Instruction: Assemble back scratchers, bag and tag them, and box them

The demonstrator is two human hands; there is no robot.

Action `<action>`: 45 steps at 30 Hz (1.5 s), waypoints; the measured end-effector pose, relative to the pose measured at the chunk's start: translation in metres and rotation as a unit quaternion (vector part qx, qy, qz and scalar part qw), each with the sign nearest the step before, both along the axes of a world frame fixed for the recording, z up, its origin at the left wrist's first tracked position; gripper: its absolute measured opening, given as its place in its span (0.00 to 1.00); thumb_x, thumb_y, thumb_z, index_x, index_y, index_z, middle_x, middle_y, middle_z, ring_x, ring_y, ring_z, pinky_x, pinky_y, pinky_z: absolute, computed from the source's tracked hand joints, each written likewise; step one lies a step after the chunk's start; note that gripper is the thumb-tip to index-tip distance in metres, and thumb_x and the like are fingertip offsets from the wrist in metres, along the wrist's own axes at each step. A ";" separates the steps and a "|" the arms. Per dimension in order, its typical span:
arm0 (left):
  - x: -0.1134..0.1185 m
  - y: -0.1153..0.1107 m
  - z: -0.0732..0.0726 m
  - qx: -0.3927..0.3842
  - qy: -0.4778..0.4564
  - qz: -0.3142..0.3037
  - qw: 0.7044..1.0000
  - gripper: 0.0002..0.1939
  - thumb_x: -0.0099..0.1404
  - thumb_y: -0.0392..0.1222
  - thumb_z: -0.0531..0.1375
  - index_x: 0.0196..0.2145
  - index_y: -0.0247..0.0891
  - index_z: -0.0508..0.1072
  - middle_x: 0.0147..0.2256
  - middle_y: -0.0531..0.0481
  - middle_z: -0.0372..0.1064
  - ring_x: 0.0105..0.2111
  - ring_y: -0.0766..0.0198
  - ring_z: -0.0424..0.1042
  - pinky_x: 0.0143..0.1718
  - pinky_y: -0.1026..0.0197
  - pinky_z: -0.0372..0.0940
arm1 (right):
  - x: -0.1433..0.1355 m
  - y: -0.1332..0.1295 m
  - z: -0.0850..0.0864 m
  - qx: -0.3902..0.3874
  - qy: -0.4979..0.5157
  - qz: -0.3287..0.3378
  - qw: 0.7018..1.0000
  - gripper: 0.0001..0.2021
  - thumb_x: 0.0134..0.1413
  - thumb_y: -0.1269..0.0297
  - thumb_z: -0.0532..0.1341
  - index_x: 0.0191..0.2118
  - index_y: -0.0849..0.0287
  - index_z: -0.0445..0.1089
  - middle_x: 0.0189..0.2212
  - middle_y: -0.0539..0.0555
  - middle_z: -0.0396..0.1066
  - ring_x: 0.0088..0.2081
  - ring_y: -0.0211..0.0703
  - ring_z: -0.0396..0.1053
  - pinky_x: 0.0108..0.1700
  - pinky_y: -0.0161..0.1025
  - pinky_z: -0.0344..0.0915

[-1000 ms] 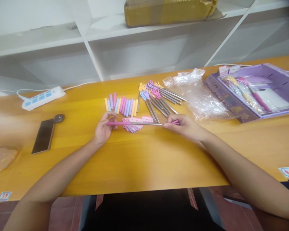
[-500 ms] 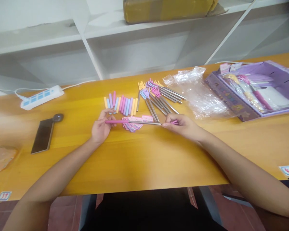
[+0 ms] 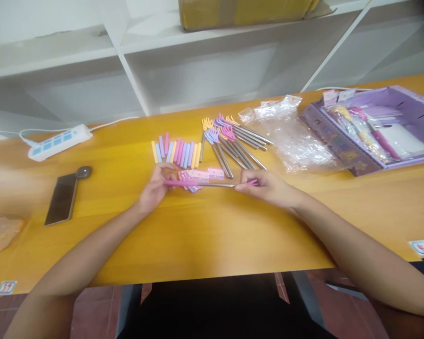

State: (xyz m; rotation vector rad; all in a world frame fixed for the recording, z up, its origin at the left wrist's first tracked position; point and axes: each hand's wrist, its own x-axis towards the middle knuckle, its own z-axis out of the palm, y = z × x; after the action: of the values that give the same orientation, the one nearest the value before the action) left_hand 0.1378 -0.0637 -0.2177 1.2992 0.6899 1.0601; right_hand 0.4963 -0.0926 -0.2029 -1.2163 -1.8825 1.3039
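A metal rod (image 3: 217, 185) with a pink sleeve (image 3: 183, 183) on its left part lies level between my hands. My left hand (image 3: 156, 186) is closed round the sleeve's left end. My right hand (image 3: 263, 187) grips the rod's right end, where a pink claw-shaped head shows between the fingers. Behind them are several coloured tubes (image 3: 180, 153) in a row and a pile of metal rods (image 3: 238, 153) with coloured claw heads (image 3: 215, 135). Small pink printed cards (image 3: 199, 176) lie fanned out just behind the held rod.
Clear plastic bags (image 3: 297, 141) lie right of the rods, beside a purple box (image 3: 385, 127) holding wrapped items. At left are a phone (image 3: 61, 198), a dark mouse-like object (image 3: 84, 172) and a power strip (image 3: 61, 141). A cardboard box (image 3: 247, 13) sits on the shelf.
My left hand has moved right, closer to my right hand. The pink sleeve now covers more of the rod, and less bare metal shows.
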 end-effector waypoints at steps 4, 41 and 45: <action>0.007 -0.017 -0.008 0.023 0.049 -0.069 0.996 0.26 0.67 0.60 0.64 0.55 0.42 0.76 0.53 0.40 0.69 0.37 0.58 0.65 0.36 0.59 0.64 | -0.012 -0.006 -0.006 -0.034 0.001 0.041 0.999 0.32 0.60 0.31 0.66 0.30 0.59 0.64 0.25 0.47 0.59 0.28 0.33 0.54 0.31 0.33 0.54; 0.009 -0.029 -0.005 0.086 0.089 -0.042 0.991 0.26 0.70 0.59 0.63 0.59 0.44 0.75 0.64 0.37 0.65 0.36 0.58 0.66 0.39 0.55 0.64 | -0.042 -0.029 -0.012 0.016 0.045 0.017 0.999 0.29 0.66 0.37 0.64 0.29 0.58 0.62 0.23 0.46 0.56 0.25 0.32 0.51 0.28 0.33 0.51; 0.000 -0.005 0.008 0.044 0.064 -0.072 0.994 0.25 0.70 0.59 0.64 0.57 0.43 0.73 0.58 0.39 0.69 0.34 0.63 0.67 0.35 0.59 0.64 | -0.041 -0.019 0.005 0.011 0.083 -0.002 0.996 0.28 0.66 0.38 0.65 0.30 0.59 0.63 0.22 0.45 0.56 0.25 0.30 0.51 0.28 0.32 0.50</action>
State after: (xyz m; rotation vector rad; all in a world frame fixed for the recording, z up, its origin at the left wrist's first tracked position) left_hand 0.1376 -0.0685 -0.2095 1.4811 0.6412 0.9050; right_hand 0.4551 -0.1120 -0.1980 -1.0650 -1.7712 1.3363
